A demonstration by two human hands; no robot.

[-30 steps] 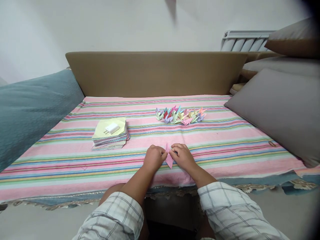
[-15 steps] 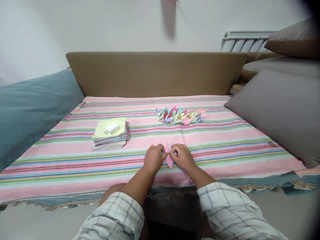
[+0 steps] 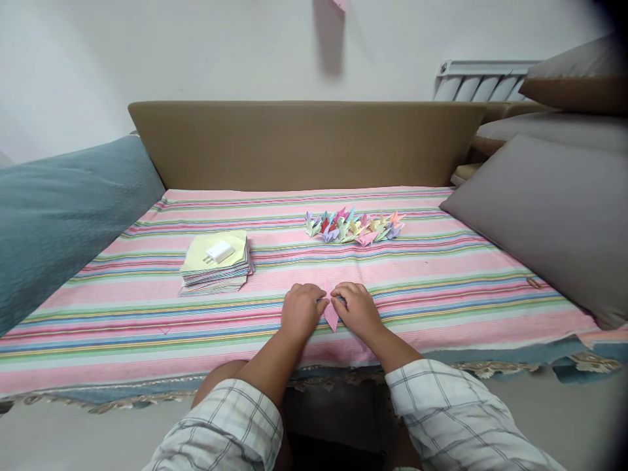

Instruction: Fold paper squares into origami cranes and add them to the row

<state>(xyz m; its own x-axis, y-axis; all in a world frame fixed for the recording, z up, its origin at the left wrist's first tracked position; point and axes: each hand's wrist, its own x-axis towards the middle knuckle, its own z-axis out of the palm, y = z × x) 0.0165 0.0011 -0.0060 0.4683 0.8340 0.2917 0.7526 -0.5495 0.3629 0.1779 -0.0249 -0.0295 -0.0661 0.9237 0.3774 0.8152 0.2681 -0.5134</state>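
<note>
A small pink folded paper (image 3: 331, 318), narrow and pointed at its near end, lies between my hands over the striped cloth. My left hand (image 3: 301, 309) pinches its left edge with thumb and forefinger. From the other side, my right hand (image 3: 356, 309) grips the right edge in the same way, and the fingertips of both hands nearly meet. My fingers partly cover the paper's upper half. Beyond my hands sits a cluster of several folded paper cranes (image 3: 354, 227) in many colours.
On the left a stack of square paper (image 3: 216, 265) carries a white charger plug (image 3: 219, 252). The striped cloth (image 3: 147, 307) covers the seat. A teal cushion (image 3: 73, 209) stands left, grey cushions (image 3: 549, 222) right. A small brown ring-like thing (image 3: 534, 283) lies near them.
The fingers of both hands have closed in more over the upper part of the pink paper. Otherwise the hands stay nearly in place.
</note>
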